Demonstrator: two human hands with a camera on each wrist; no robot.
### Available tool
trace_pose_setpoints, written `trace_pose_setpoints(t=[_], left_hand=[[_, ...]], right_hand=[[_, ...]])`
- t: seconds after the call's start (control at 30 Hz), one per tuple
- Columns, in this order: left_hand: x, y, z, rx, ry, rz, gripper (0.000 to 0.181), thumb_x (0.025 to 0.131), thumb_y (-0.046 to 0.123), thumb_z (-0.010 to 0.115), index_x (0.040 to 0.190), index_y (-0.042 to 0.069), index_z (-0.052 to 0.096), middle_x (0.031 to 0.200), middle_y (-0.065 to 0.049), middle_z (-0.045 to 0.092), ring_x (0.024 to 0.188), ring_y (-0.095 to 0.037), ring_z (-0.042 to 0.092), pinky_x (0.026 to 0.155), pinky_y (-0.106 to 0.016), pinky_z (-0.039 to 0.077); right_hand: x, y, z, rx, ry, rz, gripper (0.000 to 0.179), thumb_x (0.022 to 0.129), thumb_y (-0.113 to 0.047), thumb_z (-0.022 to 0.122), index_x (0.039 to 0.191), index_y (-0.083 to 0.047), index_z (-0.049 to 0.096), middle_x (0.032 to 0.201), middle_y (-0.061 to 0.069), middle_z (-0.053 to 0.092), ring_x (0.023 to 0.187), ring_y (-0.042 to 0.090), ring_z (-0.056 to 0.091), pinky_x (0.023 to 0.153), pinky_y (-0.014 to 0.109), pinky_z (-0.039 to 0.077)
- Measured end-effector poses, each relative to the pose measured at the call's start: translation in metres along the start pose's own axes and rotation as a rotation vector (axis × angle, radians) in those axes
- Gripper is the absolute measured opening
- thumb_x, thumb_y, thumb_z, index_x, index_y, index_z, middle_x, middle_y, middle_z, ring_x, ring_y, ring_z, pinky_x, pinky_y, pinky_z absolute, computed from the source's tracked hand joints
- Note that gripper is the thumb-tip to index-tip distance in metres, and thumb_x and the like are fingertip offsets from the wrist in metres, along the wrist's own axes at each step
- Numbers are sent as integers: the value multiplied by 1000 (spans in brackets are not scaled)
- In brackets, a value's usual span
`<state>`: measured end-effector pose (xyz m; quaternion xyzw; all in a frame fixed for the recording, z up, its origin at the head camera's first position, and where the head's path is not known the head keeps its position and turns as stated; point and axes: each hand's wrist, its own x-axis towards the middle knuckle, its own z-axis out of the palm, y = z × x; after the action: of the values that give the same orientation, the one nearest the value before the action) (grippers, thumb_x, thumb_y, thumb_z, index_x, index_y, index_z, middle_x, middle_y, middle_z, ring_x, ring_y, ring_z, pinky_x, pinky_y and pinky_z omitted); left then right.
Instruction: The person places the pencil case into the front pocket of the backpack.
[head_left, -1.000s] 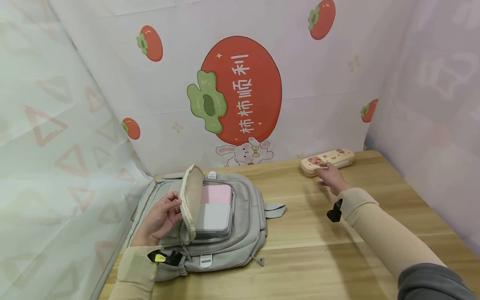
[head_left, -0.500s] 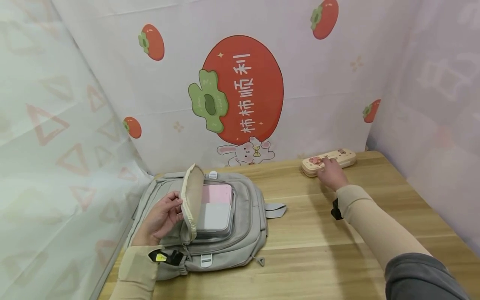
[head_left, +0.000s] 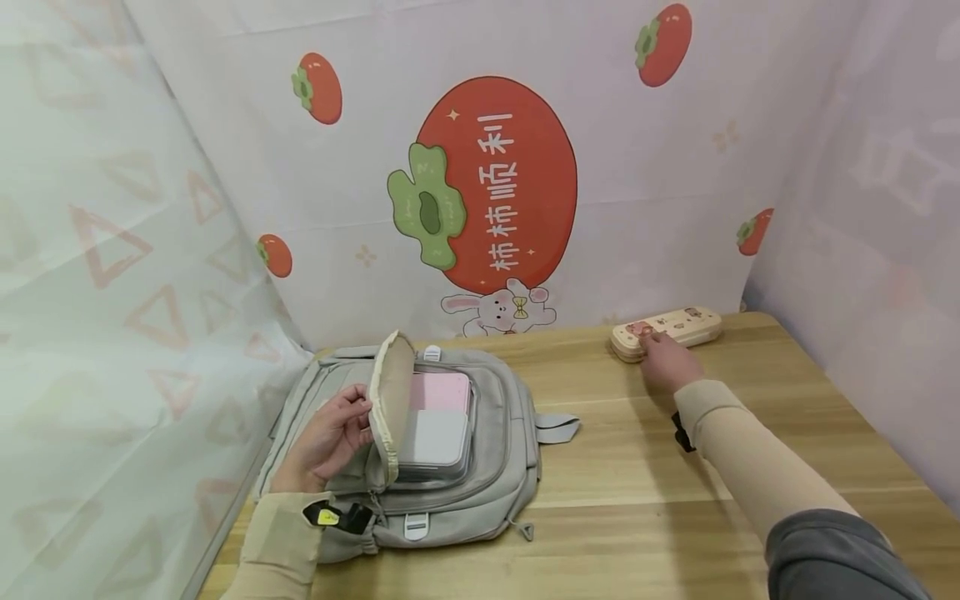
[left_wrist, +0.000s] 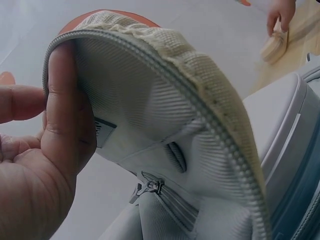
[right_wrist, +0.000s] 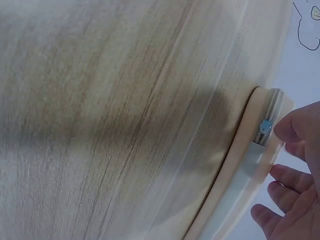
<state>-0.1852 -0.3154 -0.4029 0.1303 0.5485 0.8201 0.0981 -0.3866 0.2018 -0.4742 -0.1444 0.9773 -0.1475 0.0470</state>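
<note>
A grey backpack (head_left: 489,417) lies on the wooden table, its front pocket flap (head_left: 390,400) folded up to the left. My left hand (head_left: 333,437) pinches the edge of that flap between thumb and fingers; the zipper trim (left_wrist: 150,65) runs along it in the left wrist view. Inside the opening sits a clear-sided box with a pink and white top (head_left: 431,433). My right hand (head_left: 670,363) is at a cream pencil case (head_left: 693,325) with small printed pictures, which lies at the back right. Loosely bent fingertips (right_wrist: 282,175) are at its top beside the blue zipper pull (right_wrist: 265,126).
The table (head_left: 600,533) ends at a printed cloth backdrop (head_left: 337,183), and cloth also hangs at the left and right sides. A loop strap (head_left: 558,428) sticks out from the bag's right side, and a zipper pull (head_left: 525,530) dangles near its lower edge.
My right hand has moved farther onto the pencil case, from its near edge. The left hand keeps holding the flap. The whole head view has shifted slightly.
</note>
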Motion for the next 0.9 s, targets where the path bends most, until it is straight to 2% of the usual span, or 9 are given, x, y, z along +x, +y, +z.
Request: trace_pose_setpoints(t=[0.17, 0.3, 0.43, 0.57, 0.67, 0.8, 0.9], left_hand=[[3, -1, 3, -2, 2, -3, 25, 110, -3, 31, 109, 7, 54, 100, -2, 66, 87, -9, 68, 70, -23, 57], [5, -1, 6, 14, 6, -5, 24, 111, -3, 32, 109, 8, 53, 99, -2, 65, 87, -9, 68, 70, -23, 56], [6, -2, 8, 28, 19, -11, 25, 111, -3, 31, 108, 9, 52, 98, -1, 66, 87, -9, 68, 70, -23, 57], [6, -3, 11, 4, 34, -18, 27, 111, -4, 30, 106, 9, 53, 98, -2, 66, 87, -10, 68, 71, -24, 57], [6, -3, 13, -11, 34, -12, 28, 110, -5, 29, 106, 8, 54, 98, -2, 66, 87, -9, 68, 71, -24, 56], [6, -3, 14, -15, 14, -9, 28, 110, -4, 29, 106, 8, 53, 97, -2, 65, 85, -8, 66, 69, -22, 55], [6, -3, 13, -17, -3, -12, 30, 110, -4, 27, 107, 8, 54, 97, -2, 65, 84, -8, 65, 69, -22, 55]], right_hand=[[-5, 1, 1, -5, -8, -23, 54, 98, -3, 44, 149, 12, 39, 147, 42, 37, 132, 59, 42, 106, 69, 37], [-9, 0, 5, -106, 77, -103, 42, 101, -9, 49, 138, 12, 50, 134, 40, 49, 119, 57, 52, 99, 68, 43], [-16, -5, 11, -192, 149, -159, 34, 105, -14, 51, 130, 8, 55, 127, 35, 57, 115, 54, 55, 96, 68, 43], [-20, -15, 12, -207, 178, -217, 35, 105, -13, 54, 134, 6, 56, 127, 33, 59, 118, 54, 55, 101, 68, 41], [-21, -26, 12, -227, 190, -270, 37, 103, -13, 58, 136, 4, 58, 125, 30, 62, 116, 53, 57, 99, 65, 44], [-25, -37, 14, -252, 166, -301, 33, 101, -14, 61, 130, 1, 62, 117, 25, 66, 104, 48, 62, 90, 61, 50], [-32, -44, 16, -265, 167, -321, 24, 97, -13, 65, 118, 0, 65, 104, 22, 67, 91, 44, 64, 80, 58, 53]])
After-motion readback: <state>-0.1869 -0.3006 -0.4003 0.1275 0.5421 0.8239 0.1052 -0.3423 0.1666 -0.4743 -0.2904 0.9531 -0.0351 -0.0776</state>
